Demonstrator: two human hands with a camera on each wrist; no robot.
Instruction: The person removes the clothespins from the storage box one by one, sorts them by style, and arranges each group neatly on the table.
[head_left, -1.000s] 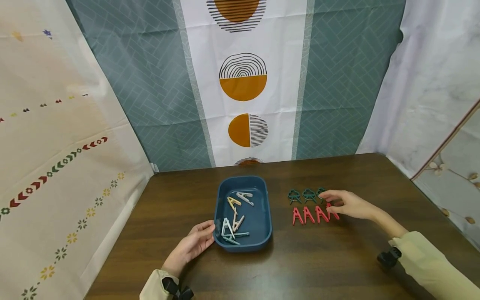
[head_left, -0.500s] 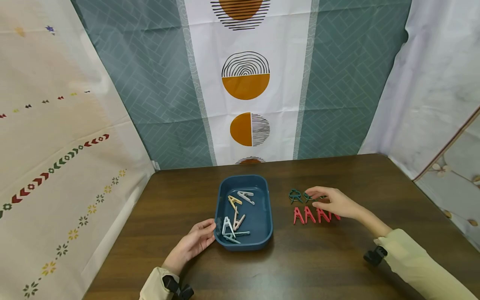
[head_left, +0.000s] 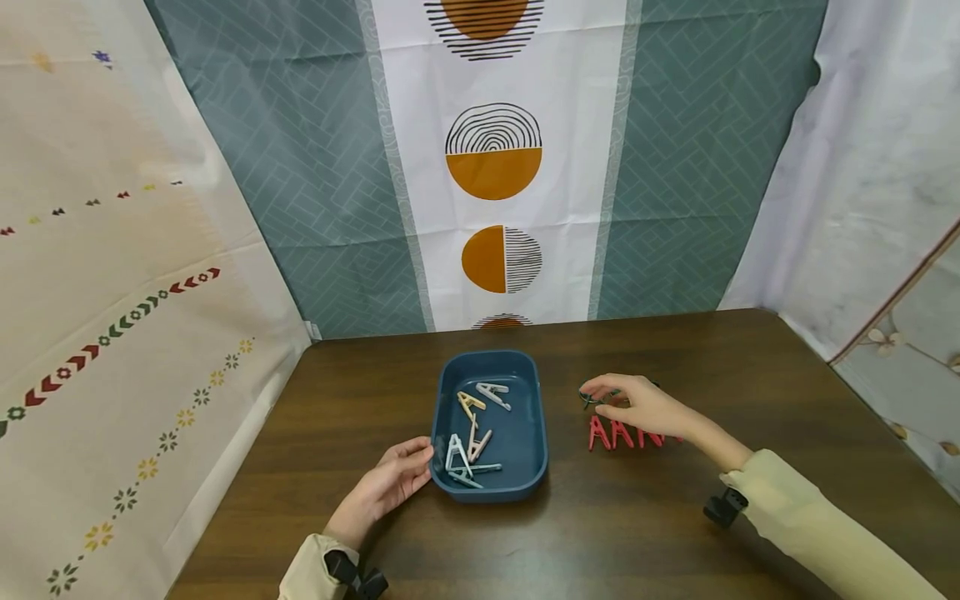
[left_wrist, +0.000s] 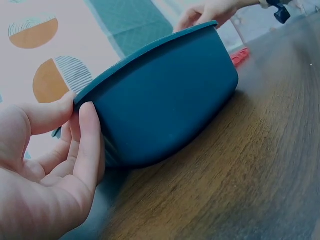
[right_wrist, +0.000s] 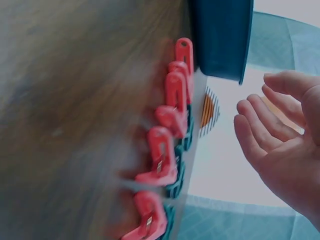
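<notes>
One left hand [head_left: 392,481] pinches the bin's [left_wrist: 165,100] edge; beyond a gap, the right hand [head_left: 643,405] hovers, fingers apart.

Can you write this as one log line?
left hand: holds blue tub | right hand: empty, above green clips | red clips: on table | other clips: in tub

- Head view: soft, even light.
- Faint sheen on the table [head_left: 517,552], right of the left hand [head_left: 388,483].
- Wrist views: dimmer, bluish.
- Table blurred away from the right hand [right_wrist: 286,152].
</notes>
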